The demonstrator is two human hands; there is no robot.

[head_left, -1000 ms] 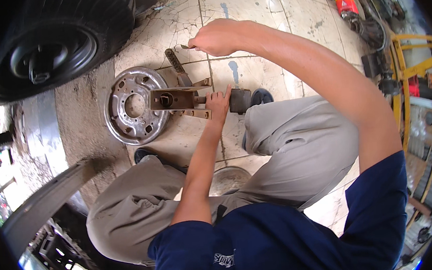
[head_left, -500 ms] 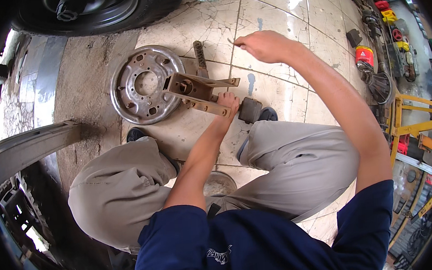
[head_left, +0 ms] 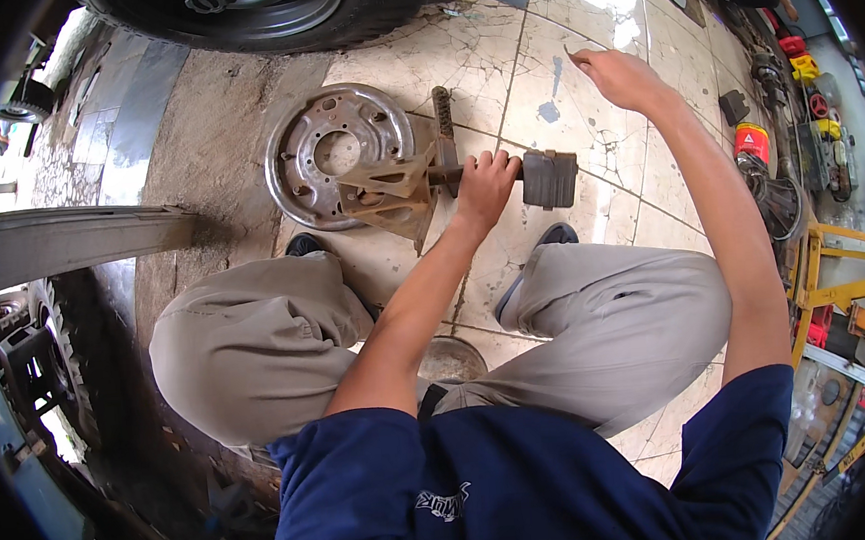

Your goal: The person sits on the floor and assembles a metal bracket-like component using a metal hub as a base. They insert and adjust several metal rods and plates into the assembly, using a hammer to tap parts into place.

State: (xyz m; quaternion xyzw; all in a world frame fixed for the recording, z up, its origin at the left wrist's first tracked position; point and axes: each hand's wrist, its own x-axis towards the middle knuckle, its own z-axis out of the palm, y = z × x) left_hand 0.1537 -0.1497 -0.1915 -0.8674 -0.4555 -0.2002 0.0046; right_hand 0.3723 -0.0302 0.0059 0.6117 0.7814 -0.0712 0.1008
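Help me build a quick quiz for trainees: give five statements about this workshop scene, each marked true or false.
1. The left hand grips the dark bar. True.
2. The right hand is empty. False: a thin piece shows at its fingertips.
3. The dark block is left of the metal bracket. False: it is to the right.
4. The round metal disc has a large central hole. True.
5. Both hands touch the bracket. False: the right hand is well apart from it.
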